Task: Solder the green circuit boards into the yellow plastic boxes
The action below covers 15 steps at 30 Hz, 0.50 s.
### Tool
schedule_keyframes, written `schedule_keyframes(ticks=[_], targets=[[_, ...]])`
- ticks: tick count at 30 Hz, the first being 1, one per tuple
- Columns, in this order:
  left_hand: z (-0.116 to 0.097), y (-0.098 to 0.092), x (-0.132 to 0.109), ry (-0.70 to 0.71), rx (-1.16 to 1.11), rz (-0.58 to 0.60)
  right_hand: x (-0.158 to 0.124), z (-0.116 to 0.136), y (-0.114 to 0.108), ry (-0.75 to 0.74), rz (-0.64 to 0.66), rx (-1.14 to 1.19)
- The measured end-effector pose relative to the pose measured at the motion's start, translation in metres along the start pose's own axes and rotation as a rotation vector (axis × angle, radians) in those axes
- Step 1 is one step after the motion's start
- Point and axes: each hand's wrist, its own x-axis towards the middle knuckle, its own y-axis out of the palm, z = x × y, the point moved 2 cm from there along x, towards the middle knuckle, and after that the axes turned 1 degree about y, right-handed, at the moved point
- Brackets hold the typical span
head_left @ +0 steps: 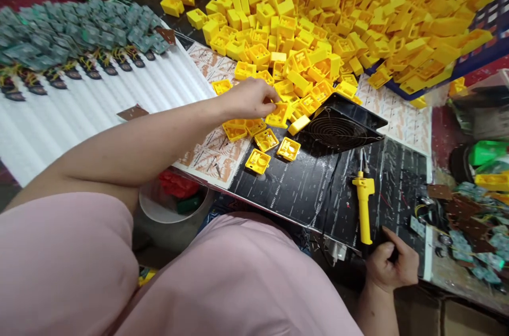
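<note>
Left hand (248, 98) has its fingers together, pinched on a yellow plastic case (278, 115) just off the hand's right side, at the far edge of the black mat (278, 187). Case is squarish and tilted, no clear long axis. Left hand is much nearer. Right hand (392, 264) is well away, near right, fingers curled; can't tell if it grips anything. Yellow-handled soldering iron (363, 203) lies just beside it, long axis running near-far.
</note>
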Motion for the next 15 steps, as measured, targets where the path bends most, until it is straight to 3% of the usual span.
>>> schedule_keyframes(ticks=[8,13,15], targets=[[-0.030,0.010,-0.028,0.060,0.214,0.015,0.000,0.000,0.001,0.027,-0.005,0.018],[-0.064,0.027,-0.040,0.250,0.402,0.271,0.001,0.002,0.001,0.044,-0.001,0.002],[-0.069,0.032,-0.044,0.330,0.418,0.331,0.001,0.002,0.001,0.054,0.000,-0.002]])
